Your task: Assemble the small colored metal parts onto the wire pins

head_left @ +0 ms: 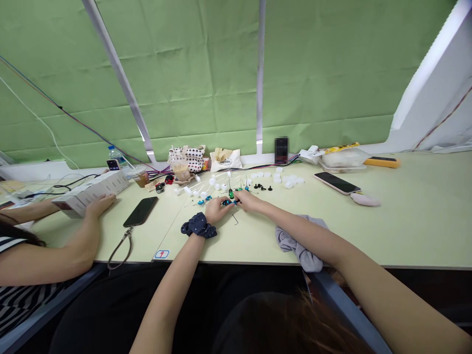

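Your left hand point(217, 211) has its thumb and fingers pinched on a small blue part point(226, 202), which sits between your two hands over the table point(398, 216). Your right hand point(248, 200) meets it at the right end of the small blue part with its fingers bent inward; you hide the tips, so I cannot tell what they grasp. Just behind the small blue part you have a green piece point(231, 194), with thin upright rods near it. To the left of the small blue part lie more blue pieces point(201, 202), and nearer to you than it is an L-shaped hex key point(235, 220). Behind and to the right of the small blue part are small black pieces point(262, 187) and, farther back, white caps point(290, 183). Well to its right you see a phone point(337, 183); also right of it, but closer to you, a grey cloth point(287, 239) lies under your right forearm. Left of the small blue part, well apart, is a dark phone point(140, 211) with a strap point(128, 246). Farther left of it, a co-worker's hand point(100, 204) rests against a row of white boxes point(98, 191).
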The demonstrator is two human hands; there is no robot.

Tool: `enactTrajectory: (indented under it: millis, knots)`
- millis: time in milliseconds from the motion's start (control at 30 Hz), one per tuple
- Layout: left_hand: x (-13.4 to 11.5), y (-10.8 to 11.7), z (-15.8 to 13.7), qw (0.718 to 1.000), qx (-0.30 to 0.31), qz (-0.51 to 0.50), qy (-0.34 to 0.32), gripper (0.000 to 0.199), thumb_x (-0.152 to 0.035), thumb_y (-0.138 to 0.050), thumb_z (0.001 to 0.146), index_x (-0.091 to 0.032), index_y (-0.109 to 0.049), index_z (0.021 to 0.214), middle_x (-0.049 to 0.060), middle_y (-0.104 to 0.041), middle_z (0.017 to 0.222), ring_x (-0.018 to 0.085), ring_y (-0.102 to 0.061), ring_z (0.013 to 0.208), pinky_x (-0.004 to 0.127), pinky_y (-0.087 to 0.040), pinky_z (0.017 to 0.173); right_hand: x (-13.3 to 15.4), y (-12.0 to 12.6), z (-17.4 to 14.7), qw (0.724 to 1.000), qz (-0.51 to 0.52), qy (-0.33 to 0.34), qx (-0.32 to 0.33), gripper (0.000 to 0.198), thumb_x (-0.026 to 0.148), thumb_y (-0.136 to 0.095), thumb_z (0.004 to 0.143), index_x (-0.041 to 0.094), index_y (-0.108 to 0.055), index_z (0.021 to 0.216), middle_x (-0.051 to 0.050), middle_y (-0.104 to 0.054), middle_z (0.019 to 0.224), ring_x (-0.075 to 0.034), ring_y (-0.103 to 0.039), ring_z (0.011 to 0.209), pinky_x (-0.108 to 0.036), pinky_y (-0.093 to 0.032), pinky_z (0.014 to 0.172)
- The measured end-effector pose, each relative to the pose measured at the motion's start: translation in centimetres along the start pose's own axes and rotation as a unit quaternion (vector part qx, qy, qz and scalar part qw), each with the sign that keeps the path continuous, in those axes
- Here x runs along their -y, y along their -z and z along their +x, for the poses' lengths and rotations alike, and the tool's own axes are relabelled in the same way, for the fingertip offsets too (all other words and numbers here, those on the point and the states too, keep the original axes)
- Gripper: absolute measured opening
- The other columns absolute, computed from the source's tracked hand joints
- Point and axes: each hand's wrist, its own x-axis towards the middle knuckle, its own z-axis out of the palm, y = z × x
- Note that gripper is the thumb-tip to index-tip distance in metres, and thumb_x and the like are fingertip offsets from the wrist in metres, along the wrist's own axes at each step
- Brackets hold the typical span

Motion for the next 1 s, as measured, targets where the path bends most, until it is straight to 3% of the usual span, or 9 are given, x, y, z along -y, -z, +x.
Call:
enactTrajectory:
  millis: [167, 333, 500, 667, 867, 1000]
  knots:
    - [0.1, 0.0, -0.1, 1.000, -0.003, 0.001, -0.002, 0.036, -0.049, -0.051, 0.084, -0.020, -0.070, 0.090, 0.004, -0.070, 0.078, 0.017, -0.059, 0.065, 0.025, -0.036, 0.060, 0.2, 0.3, -0.3, 0.998, 0.055, -0.023, 0.028, 0.016, 0.011, -0.055, 0.081, 0.013, -0.055, 0.097, 0.003, -0.053, 0.063, -0.008, -0.046, 0.042, -0.020, -0.033, 0.052]
    - [0.3, -0.1, -0.1, 0.999, -0.020, 0.022, 0.024, 0.039, -0.053, -0.051, 0.082, -0.020, -0.071, 0.089, 0.006, -0.070, 0.076, 0.019, -0.059, 0.065, 0.026, -0.033, 0.058, 0.6, 0.7, -0.2, 0.998, 0.038, 0.004, 0.044, 0.014, 0.009, -0.049, 0.084, 0.012, -0.062, 0.081, 0.002, -0.050, 0.054, -0.011, -0.048, 0.048, -0.022, -0.034, 0.057]
    - [-0.1, 0.0, -0.1, 1.000, -0.013, 0.005, 0.011, 0.037, -0.051, -0.051, 0.083, -0.020, -0.071, 0.091, 0.005, -0.070, 0.077, 0.018, -0.059, 0.065, 0.025, -0.035, 0.059, 0.2, 0.3, -0.2, 0.999, 0.025, -0.037, 0.021, 0.013, 0.007, -0.052, 0.080, 0.013, -0.061, 0.088, 0.002, -0.052, 0.058, -0.011, -0.047, 0.049, -0.020, -0.032, 0.055]
    - [-0.1, -0.1, -0.1, 1.000, -0.011, -0.009, 0.005, 0.036, -0.050, -0.052, 0.083, -0.020, -0.071, 0.090, 0.005, -0.070, 0.077, 0.018, -0.058, 0.064, 0.026, -0.035, 0.059, -0.1, 0.0, -0.2, 0.999, 0.030, -0.030, 0.015, 0.021, 0.011, -0.057, 0.079, 0.014, -0.056, 0.099, 0.001, -0.054, 0.066, -0.010, -0.045, 0.049, -0.020, -0.031, 0.053]
    - [0.5, -0.2, -0.2, 0.999, -0.021, 0.019, 0.022, 0.037, -0.052, -0.052, 0.082, -0.020, -0.071, 0.090, 0.004, -0.068, 0.070, 0.018, -0.057, 0.061, 0.026, -0.032, 0.057, -0.3, -0.1, 0.4, 1.000, 0.013, 0.017, 0.016, 0.009, 0.009, -0.054, 0.081, 0.013, -0.061, 0.081, -0.004, -0.058, 0.072, -0.013, -0.052, 0.066, -0.020, -0.033, 0.060]
    - [0.1, -0.1, -0.1, 1.000, -0.016, -0.003, 0.007, 0.037, -0.051, -0.051, 0.083, -0.021, -0.071, 0.091, 0.004, -0.069, 0.074, 0.017, -0.057, 0.061, 0.025, -0.033, 0.058, -0.5, -0.4, 0.4, 0.999, 0.017, -0.027, 0.007, 0.012, 0.007, -0.051, 0.080, 0.013, -0.060, 0.085, -0.001, -0.054, 0.064, -0.011, -0.049, 0.055, -0.020, -0.031, 0.054]
